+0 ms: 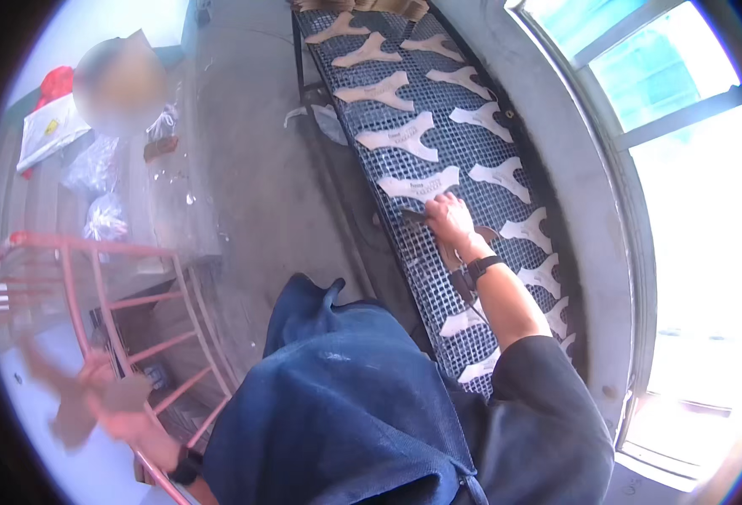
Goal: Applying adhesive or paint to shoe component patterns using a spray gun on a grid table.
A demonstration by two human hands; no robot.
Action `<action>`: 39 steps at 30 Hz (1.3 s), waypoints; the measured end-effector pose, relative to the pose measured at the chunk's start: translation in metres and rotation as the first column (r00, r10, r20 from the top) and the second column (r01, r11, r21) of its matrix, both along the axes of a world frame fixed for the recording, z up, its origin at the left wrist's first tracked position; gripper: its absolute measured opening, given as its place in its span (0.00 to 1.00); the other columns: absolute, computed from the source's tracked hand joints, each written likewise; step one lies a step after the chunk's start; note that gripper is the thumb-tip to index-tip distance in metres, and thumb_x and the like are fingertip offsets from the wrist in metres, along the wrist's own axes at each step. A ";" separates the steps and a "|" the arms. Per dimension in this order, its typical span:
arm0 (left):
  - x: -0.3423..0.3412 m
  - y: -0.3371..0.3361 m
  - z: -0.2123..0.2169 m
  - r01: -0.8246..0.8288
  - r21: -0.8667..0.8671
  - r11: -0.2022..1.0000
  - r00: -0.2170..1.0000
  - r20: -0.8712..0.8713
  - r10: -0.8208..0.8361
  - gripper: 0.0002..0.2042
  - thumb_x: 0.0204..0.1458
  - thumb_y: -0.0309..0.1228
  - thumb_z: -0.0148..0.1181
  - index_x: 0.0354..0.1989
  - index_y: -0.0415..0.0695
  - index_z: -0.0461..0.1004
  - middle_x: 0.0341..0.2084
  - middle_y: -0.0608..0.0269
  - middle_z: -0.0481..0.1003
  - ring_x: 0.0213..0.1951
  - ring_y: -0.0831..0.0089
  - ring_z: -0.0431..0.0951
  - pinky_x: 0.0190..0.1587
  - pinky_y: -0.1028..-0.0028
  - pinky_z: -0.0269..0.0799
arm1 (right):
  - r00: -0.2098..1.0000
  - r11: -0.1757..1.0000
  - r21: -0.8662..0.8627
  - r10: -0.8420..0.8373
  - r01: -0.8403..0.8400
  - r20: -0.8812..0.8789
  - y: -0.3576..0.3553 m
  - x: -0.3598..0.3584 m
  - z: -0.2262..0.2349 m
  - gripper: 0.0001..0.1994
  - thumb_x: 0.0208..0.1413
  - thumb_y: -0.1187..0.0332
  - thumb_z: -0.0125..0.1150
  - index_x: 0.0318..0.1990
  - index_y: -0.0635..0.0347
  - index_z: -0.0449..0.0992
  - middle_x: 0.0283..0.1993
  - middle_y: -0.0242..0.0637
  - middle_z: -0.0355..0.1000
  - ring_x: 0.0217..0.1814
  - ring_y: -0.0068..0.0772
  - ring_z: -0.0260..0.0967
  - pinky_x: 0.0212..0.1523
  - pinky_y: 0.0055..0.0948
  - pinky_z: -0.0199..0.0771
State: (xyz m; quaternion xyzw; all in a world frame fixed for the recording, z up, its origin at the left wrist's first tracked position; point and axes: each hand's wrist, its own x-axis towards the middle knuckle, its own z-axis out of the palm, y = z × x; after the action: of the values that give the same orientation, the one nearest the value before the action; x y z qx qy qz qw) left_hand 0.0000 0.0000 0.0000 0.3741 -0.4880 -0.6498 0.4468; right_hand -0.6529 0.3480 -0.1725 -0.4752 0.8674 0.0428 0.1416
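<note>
Cut-outs of tan, Y-shaped sheet material are what both hands deal with, one on each side of the person. At far left, the left hand (pixel 122 404) hangs low beside a pink metal rack (pixel 127 303), arm stretched down and out from the body, a dark band at the wrist. It grips a tan Y-shaped piece (pixel 68 396), fingers closed on it, though motion blur hides the exact hold. In the middle sits the person's dark blue apron (pixel 337 404). To the right, the right arm reaches forward and up, elbow slightly bent, a black wristband just behind the hand. The right hand (pixel 451 220) rests palm-down on a mesh conveyor belt (pixel 438 168), fingers curled over the near edge of a pale Y-shaped piece (pixel 421 183). More pale pieces lie in two rows along the belt. A window (pixel 683 168) runs along the far right.
</note>
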 end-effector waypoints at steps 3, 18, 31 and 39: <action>-0.030 -0.009 -0.084 0.018 0.060 0.998 0.990 0.136 -0.026 0.21 0.68 0.39 0.48 0.57 0.33 0.73 0.48 0.53 0.80 0.49 0.67 0.79 0.56 0.65 0.74 | 0.997 0.963 -0.270 -0.010 -0.013 -0.082 -0.017 -0.010 -0.009 0.23 0.44 0.60 0.72 0.50 0.50 0.76 0.48 0.42 0.75 0.58 0.49 0.71 0.57 0.49 0.72; -0.070 -0.038 -0.227 -0.148 0.657 0.739 0.827 0.492 -0.272 0.21 0.66 0.41 0.48 0.49 0.35 0.79 0.43 0.54 0.82 0.43 0.62 0.81 0.46 0.65 0.75 | 0.988 0.950 -0.277 0.129 -0.147 -0.082 -0.174 -0.106 0.009 0.17 0.44 0.67 0.71 0.44 0.52 0.78 0.48 0.36 0.74 0.60 0.45 0.69 0.57 0.45 0.70; -0.185 -0.142 -0.189 -0.176 0.660 0.731 0.837 0.491 -0.242 0.23 0.69 0.42 0.45 0.56 0.33 0.73 0.50 0.52 0.79 0.50 0.60 0.79 0.49 0.63 0.74 | 0.975 0.967 -0.130 0.222 -0.219 0.007 -0.301 -0.225 0.010 0.19 0.45 0.64 0.73 0.46 0.52 0.76 0.50 0.37 0.73 0.59 0.42 0.68 0.59 0.44 0.67; -0.225 -0.158 -0.190 -0.239 0.644 0.727 0.836 0.517 -0.182 0.19 0.68 0.41 0.46 0.53 0.38 0.74 0.48 0.54 0.80 0.51 0.60 0.80 0.47 0.62 0.72 | 0.986 0.971 -0.168 0.168 -0.169 -0.023 -0.351 -0.274 0.024 0.11 0.48 0.66 0.69 0.39 0.54 0.75 0.44 0.37 0.72 0.56 0.44 0.69 0.55 0.44 0.70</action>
State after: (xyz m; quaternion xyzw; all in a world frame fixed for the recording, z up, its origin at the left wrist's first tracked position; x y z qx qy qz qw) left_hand -0.2249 -0.1577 -0.1895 0.6892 -0.3131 -0.6407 0.1281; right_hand -0.9264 -0.0030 -0.1483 -0.5571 0.8251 -0.0170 0.0927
